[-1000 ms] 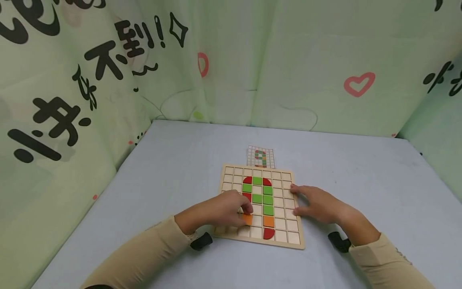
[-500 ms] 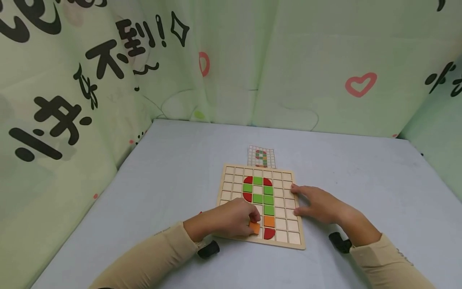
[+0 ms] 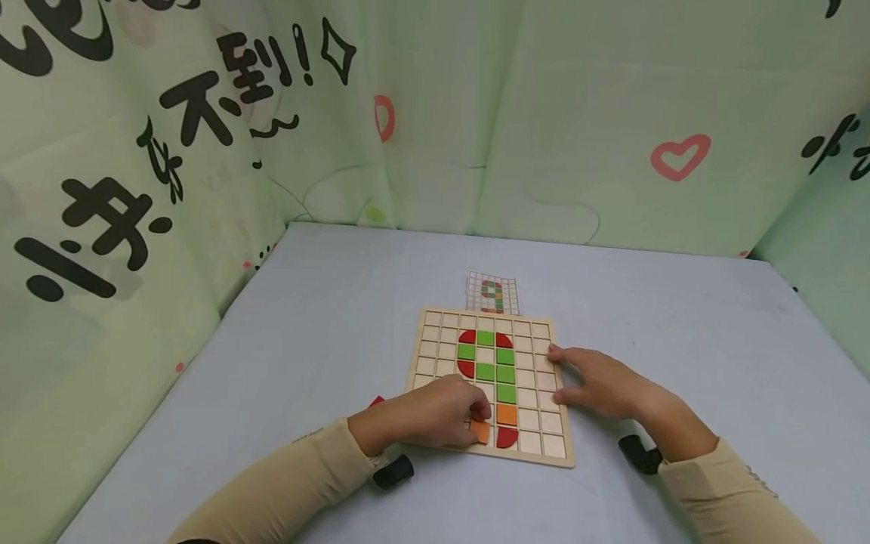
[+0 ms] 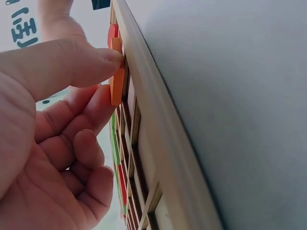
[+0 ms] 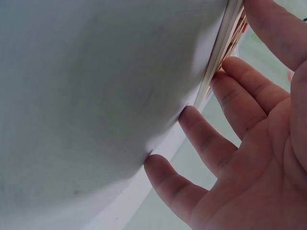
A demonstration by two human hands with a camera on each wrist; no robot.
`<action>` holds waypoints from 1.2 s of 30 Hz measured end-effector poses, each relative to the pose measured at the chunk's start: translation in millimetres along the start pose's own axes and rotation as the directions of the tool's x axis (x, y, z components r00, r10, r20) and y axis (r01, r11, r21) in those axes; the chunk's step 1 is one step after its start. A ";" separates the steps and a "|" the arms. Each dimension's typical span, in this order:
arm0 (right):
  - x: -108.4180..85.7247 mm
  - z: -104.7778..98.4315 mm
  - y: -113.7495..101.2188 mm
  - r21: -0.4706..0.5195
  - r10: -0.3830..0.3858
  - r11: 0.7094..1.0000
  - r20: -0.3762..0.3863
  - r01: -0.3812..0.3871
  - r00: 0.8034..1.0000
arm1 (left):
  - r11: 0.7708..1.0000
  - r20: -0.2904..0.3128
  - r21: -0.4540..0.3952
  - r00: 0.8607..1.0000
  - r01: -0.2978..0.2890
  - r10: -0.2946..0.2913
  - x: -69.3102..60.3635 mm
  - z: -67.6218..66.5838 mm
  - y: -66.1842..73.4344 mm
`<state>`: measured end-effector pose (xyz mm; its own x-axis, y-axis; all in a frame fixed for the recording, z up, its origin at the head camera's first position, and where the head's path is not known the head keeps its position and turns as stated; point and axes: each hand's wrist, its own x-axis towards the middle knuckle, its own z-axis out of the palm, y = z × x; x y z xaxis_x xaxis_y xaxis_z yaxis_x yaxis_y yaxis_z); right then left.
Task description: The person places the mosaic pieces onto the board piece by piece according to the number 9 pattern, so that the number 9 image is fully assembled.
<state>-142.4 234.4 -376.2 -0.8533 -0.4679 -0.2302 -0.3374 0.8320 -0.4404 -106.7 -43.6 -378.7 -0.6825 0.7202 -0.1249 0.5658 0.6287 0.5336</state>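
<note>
A wooden grid board [image 3: 560, 446] lies on the table, with red, green and orange tiles set in some of its cells. Low on the board, my left hand [image 3: 438, 412] pinches an orange square tile [image 3: 480, 431] between thumb and fingers. The left wrist view shows that orange tile [image 4: 116, 91] tilted against the grid, beside the frame. To its right sits a red rounded tile [image 3: 506, 437], below another orange tile [image 3: 506, 414]. My right hand [image 3: 605, 384] touches the board's right edge with extended fingers. The left hand hides the board's lower left cells.
Behind the board lies a pattern card [image 3: 508, 287] with a small coloured grid, its lower edge at the board's far rim. A red piece [image 3: 377, 401] shows on the table left of the board, partly covered by the left forearm. Printed curtains [image 3: 544, 113] enclose the table.
My left hand has slid right and slightly nearer along the board's low rows, carrying the orange tile. The red rounded tile at mid-board is now uncovered. My right hand has stayed put.
</note>
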 end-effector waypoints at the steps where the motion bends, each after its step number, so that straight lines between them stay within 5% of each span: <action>1: 0.1 -0.1 -0.2 0.000 0.002 1.000 0.000 -0.002 1.000 | 1.000 0.000 0.005 1.000 -0.001 0.001 0.3 0.1 -0.1; 36: 1.2 0.1 1.0 -0.008 -0.007 1.000 0.005 0.007 1.000 | 0.998 0.006 0.051 0.999 0.046 -0.046 0.8 2.6 3.5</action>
<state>-143.7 234.7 -377.1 -0.8490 -0.4754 -0.2308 -0.3471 0.8310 -0.4348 -104.0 -40.1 -379.1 -0.7047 0.6924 -0.1547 0.5569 0.6749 0.4842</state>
